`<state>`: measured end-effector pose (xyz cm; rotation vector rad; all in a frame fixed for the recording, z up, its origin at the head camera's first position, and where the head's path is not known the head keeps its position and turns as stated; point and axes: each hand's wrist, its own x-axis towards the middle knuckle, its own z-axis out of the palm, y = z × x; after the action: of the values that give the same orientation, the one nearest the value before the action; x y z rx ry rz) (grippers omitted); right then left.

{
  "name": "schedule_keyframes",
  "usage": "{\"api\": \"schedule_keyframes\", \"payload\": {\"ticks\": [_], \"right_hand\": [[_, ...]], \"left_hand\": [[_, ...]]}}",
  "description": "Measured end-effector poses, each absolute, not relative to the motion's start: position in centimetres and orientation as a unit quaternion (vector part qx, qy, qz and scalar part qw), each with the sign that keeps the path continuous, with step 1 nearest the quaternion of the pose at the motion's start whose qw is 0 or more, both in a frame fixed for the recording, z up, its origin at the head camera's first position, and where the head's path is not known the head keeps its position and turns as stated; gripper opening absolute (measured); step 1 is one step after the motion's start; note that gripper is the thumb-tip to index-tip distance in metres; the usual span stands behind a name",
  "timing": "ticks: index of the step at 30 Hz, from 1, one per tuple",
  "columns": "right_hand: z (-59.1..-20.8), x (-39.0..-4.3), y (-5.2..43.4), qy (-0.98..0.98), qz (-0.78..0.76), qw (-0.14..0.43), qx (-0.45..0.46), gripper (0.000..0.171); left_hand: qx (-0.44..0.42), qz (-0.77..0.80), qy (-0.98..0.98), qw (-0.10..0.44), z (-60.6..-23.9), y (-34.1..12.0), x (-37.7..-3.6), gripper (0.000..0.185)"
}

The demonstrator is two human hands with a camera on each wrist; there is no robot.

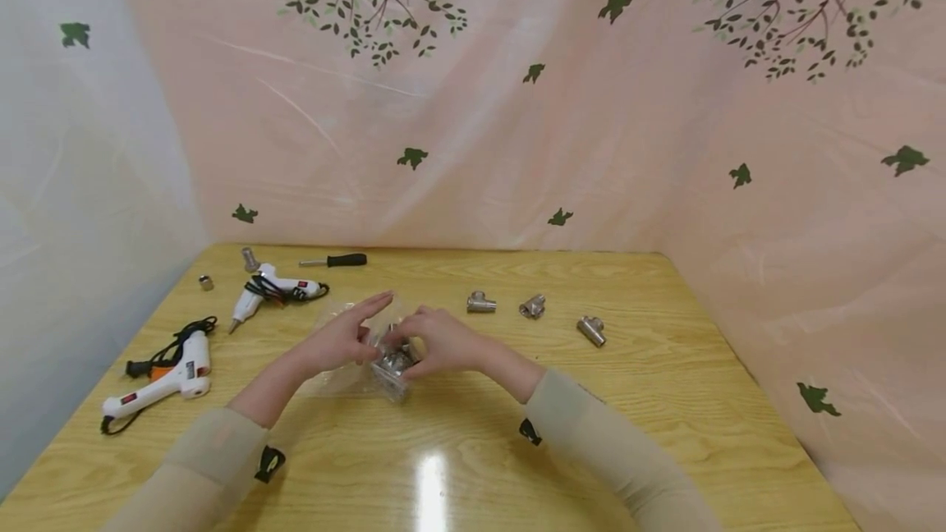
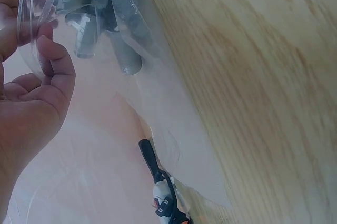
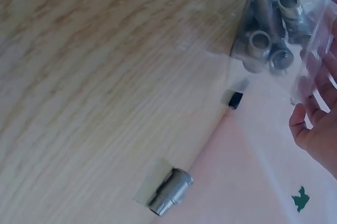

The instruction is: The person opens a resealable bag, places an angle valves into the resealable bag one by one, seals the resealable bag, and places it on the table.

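- The bag [image 1: 369, 351] of metal fittings [image 1: 393, 364] sits at mid-tabletop [image 1: 665, 401], held between both hands, likely so its mouth stays open.
- Left hand [image 1: 342, 339]: thumb and a finger pinch the plastic edge, the other fingers [image 1: 373, 302] stretched out forward.
- Right hand [image 1: 442, 341]: fingers curled on the bag's top, wrist bent inward.
- Three loose tees [image 1: 481, 302] lie just beyond; two glue guns [image 1: 166, 376] and a screwdriver [image 1: 334, 260] lie left.
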<state>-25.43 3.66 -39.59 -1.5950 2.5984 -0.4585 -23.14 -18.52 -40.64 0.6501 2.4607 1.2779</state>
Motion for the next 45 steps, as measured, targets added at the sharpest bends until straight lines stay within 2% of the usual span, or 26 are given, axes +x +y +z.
{"api": "schedule_keyframes", "payload": {"ticks": [5,11,25,38,45], "right_hand": [[-39.1,-25.8,4.5,0.835,-0.174,0.023,-0.521,0.061],[-38.2,-26.3,6.3,0.829,-0.2,0.013,-0.522,0.059],[-37.5,-29.2,12.2,0.848,-0.26,0.008,-0.462,0.056],[-40.4,-32.7,15.6,0.882,-0.268,0.003,-0.387,0.054],[-42.0,-34.0,16.0,0.9,-0.258,0.021,-0.35,0.048]], "left_hand": [[0.22,0.441,0.859,0.142,-40.5,-18.5,-23.0,0.089],[0.218,0.441,0.86,0.137,-40.6,-18.6,-22.8,0.088],[0.217,0.455,0.852,0.141,-40.5,-18.6,-22.9,0.087],[0.22,0.455,0.85,0.147,-40.5,-18.5,-23.0,0.086],[0.22,0.452,0.851,0.149,-40.4,-18.4,-23.0,0.087]]}}
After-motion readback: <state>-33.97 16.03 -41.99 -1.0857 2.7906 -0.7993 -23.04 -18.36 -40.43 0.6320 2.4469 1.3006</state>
